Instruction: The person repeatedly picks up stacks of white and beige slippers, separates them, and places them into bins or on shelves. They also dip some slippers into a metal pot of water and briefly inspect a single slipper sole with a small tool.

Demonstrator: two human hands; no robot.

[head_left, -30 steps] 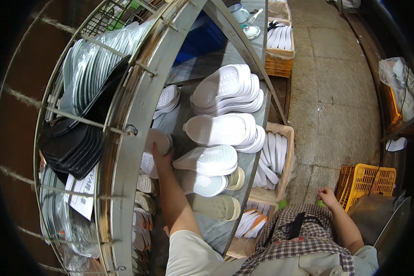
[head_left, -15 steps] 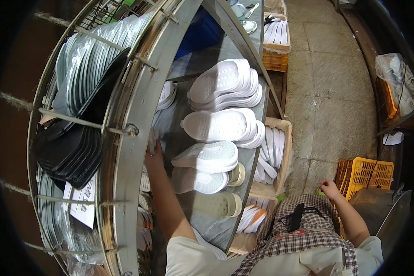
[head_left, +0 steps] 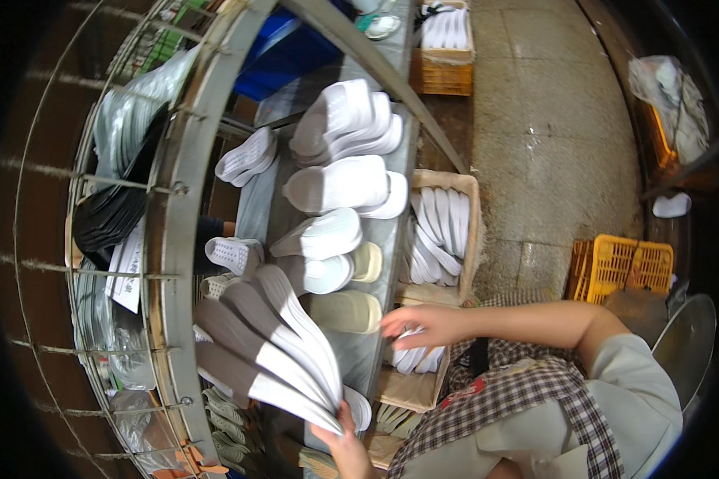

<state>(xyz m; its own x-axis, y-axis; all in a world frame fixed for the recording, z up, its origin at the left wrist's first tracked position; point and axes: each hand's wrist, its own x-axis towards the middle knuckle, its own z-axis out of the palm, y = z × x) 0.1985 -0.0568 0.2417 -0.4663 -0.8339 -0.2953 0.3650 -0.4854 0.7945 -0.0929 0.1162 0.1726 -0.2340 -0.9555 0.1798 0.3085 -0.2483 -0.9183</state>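
My left hand [head_left: 345,449] grips a fanned-out bunch of white shoe soles [head_left: 299,363] by their lower ends, low in the picture. My right hand [head_left: 427,327] reaches in from the right with fingers stretched out and nothing in them. Its fingertips are close to a beige sole [head_left: 343,310] at the edge of the grey bench [head_left: 359,359]. Farther along this bench lie stacked white soles [head_left: 347,184] and a pale bluish-white pair [head_left: 327,235].
A wire rack [head_left: 168,239] with bagged grey and black sheets borders the left side. Boxes of white soles [head_left: 439,231] stand along the bench's right. A yellow crate [head_left: 627,267] sits across the aisle; a blue bin [head_left: 287,52] is at the back.
My left hand has come back from beside the rack and now holds the bunch of white soles. My right hand has swung left to the bench edge and opened. The view has shifted.
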